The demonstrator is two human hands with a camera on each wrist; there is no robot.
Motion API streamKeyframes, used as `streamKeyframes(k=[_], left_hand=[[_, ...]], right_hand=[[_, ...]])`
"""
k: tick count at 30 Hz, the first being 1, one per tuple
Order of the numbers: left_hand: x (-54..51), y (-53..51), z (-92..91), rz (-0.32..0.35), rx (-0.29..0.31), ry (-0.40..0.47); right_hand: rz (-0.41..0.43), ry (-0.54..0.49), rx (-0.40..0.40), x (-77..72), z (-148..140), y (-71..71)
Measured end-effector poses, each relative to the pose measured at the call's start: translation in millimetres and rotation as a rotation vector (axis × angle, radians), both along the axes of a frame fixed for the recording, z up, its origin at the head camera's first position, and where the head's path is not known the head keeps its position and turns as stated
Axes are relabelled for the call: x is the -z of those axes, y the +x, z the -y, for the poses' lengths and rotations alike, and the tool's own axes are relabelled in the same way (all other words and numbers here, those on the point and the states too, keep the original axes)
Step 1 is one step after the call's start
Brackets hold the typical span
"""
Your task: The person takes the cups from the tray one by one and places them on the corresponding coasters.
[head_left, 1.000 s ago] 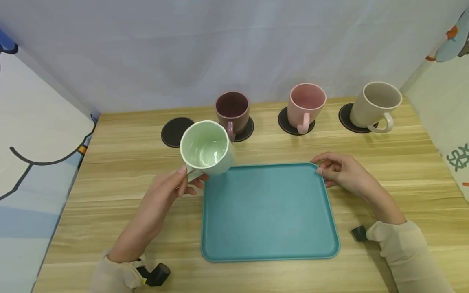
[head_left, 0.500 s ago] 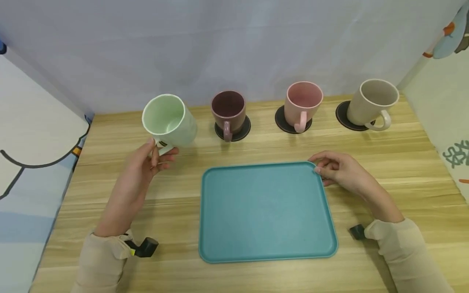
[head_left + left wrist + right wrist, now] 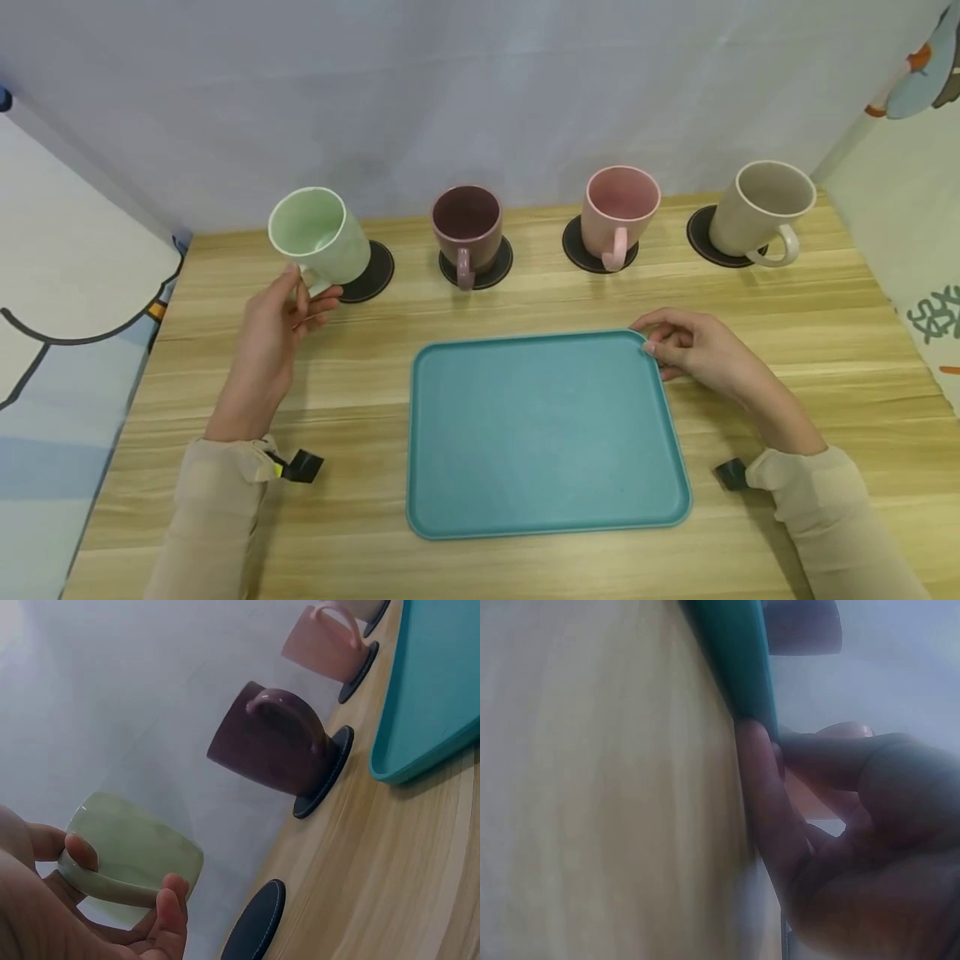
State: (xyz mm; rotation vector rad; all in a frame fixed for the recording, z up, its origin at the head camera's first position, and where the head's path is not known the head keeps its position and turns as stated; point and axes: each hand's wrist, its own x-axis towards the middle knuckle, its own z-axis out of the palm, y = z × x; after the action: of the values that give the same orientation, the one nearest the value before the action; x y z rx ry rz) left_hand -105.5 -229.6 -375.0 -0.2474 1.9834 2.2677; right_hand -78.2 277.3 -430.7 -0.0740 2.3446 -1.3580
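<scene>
In the head view my left hand [image 3: 264, 337] holds a pale green mug [image 3: 339, 250] by its handle, at the far left of the row. Below it lies a black round coaster [image 3: 377, 273], partly hidden by the mug. The left wrist view shows a gap between this mug [image 3: 142, 844] and the coaster [image 3: 259, 919], with fingers curled about the handle. My right hand [image 3: 708, 354] pinches the far right corner of a teal tray [image 3: 547, 437]; its thumb and fingers meet at the tray's edge [image 3: 742, 667] in the right wrist view.
A dark purple mug [image 3: 480, 237], a pink mug [image 3: 611, 225] and a beige mug [image 3: 742, 229] stand on black coasters along the back of the wooden table [image 3: 352, 533]. A pale cloth [image 3: 480, 92] hangs behind them.
My left hand has carried the green mug leftward and back, from over the tray's far left corner to above the leftmost coaster. My right hand has stayed at the tray corner.
</scene>
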Motion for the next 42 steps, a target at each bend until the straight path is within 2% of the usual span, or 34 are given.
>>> streamKeyframes(k=[8, 16, 30, 37, 42], left_hand=[[16.3, -14.4, 2.9, 0.069, -0.021, 0.018], [25.8, -23.0, 3.5, 0.099, -0.021, 0.002], [40.3, -31.1, 5.9, 0.127, -0.011, -0.032], [43.6, -32.2, 4.4, 0.122, 0.003, -0.007], [45.2, -31.3, 4.6, 0.114, 0.032, -0.027]], right_hand=[[0.001, -0.009, 0.001, 1.1, -1, -0.6], [0.001, -0.008, 0.003, 2.2, -1, -0.8], [0.001, -0.009, 0.003, 2.2, -1, -1.5], [-0.003, -0.007, 0.005, 1.6, 0, -2.4], [0.004, -0.012, 0.009, 2.8, -1, -1.4]])
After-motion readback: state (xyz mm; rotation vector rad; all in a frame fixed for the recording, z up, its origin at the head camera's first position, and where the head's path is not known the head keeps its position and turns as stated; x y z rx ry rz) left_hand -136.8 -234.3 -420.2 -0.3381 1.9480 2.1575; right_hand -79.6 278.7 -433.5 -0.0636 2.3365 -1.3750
